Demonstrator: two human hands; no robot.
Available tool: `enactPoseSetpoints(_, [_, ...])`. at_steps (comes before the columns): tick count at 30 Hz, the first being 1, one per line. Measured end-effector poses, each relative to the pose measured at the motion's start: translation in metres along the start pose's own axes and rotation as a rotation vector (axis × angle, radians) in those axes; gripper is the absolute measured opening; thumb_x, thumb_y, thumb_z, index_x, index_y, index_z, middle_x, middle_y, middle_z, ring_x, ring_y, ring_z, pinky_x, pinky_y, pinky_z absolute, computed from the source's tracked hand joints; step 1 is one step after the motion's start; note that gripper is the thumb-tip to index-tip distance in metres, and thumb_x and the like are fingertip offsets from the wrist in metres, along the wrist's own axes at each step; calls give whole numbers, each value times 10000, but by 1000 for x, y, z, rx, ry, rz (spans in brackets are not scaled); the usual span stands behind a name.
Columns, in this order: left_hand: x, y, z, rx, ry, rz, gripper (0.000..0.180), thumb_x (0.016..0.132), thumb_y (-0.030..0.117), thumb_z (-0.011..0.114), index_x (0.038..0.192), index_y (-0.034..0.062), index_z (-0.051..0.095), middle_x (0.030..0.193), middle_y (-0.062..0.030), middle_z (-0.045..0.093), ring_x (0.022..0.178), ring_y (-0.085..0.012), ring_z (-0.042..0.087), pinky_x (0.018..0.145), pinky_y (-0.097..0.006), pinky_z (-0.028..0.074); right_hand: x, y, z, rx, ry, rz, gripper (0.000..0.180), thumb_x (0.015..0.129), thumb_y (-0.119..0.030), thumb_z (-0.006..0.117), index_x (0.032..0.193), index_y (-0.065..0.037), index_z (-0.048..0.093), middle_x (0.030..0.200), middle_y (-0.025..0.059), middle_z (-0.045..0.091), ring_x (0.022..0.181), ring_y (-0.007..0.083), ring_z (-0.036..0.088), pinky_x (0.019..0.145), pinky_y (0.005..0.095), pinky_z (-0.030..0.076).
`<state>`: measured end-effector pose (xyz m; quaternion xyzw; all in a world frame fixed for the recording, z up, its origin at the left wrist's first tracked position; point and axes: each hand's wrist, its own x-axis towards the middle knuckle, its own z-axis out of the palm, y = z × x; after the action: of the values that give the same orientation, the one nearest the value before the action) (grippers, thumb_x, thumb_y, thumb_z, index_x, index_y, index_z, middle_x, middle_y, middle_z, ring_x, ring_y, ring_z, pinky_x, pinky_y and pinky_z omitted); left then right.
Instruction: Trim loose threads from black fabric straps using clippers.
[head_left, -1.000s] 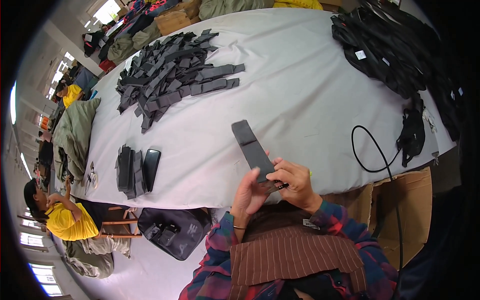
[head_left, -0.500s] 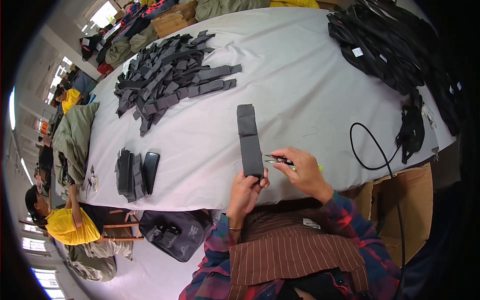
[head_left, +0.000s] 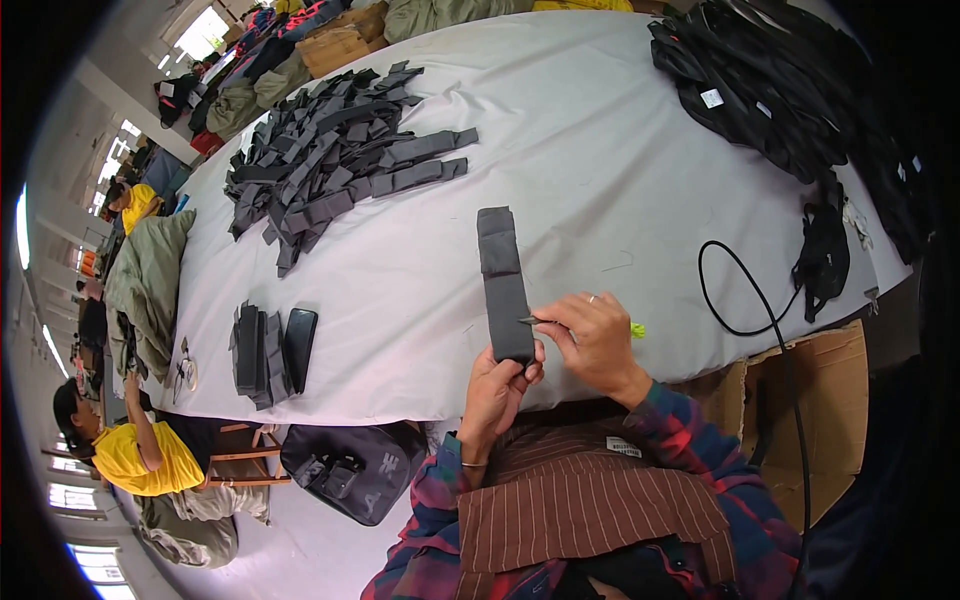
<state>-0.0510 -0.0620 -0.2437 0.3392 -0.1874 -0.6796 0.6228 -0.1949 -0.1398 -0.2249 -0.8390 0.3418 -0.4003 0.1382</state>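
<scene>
A dark grey fabric strip (head_left: 503, 270) lies lengthwise away from me over the white-covered table. My left hand (head_left: 495, 393) pinches its near end between thumb and fingers. From the right, my right hand (head_left: 590, 338) is closed around small thread snips (head_left: 531, 320), whose tips meet the strip's right edge a little above my left fingers. Most of the snips is hidden inside my right hand.
A heap of grey strips (head_left: 320, 150) lies at the far left, a stacked bundle (head_left: 258, 355) and a phone (head_left: 299, 345) nearer. Black garments (head_left: 745, 95) and a cable (head_left: 735, 285) occupy the right, beside a cardboard box (head_left: 815, 410). A co-worker in yellow (head_left: 150, 455) sits left.
My right hand has moved slightly left and turned over, bringing the snips' tips onto the strip's edge. The blades showed apart before. My left hand keeps its hold, shifted slightly.
</scene>
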Motion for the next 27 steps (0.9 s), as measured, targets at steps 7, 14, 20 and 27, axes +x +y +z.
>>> enactPoseSetpoints(7, [0, 0, -1, -52, 12, 15, 326, 739, -87, 376, 1045, -45, 483, 910, -134, 548, 680, -160, 469, 660, -304, 407, 1, -4, -2, 101, 46, 80, 131, 735, -152, 700, 853, -111, 661, 724, 31, 625, 630, 224, 555, 581, 336, 357])
enactPoseSetpoints(14, [-1, -4, 3, 175, 19, 22, 362, 747, -82, 363, 1082, -26, 488, 857, -100, 557, 677, -132, 463, 645, -274, 408, -2, 11, 8, 701, 17, 561, 181, 798, -141, 697, 930, -55, 611, 654, 0, 572, 567, 93, 521, 519, 278, 381])
enactPoseSetpoints(20, [0, -20, -12, 901, -81, 160, 367, 806, -46, 360, 1149, 11, 476, 847, -42, 553, 735, -113, 490, 668, -256, 418, 4, 8, 16, 1024, -274, 828, 214, 870, -174, 645, 948, 14, 579, 678, 21, 564, 571, 44, 503, 486, 219, 383])
enactPoseSetpoints(27, [-3, 9, -2, 69, -231, -75, 465, 974, 387, 349, 1265, 32, 427, 1051, -93, 581, 976, -181, 562, 879, -319, 440, 2, 12, 10, 1114, -314, 659, 155, 905, -131, 563, 883, 18, 598, 661, 20, 570, 516, 80, 503, 507, 236, 425])
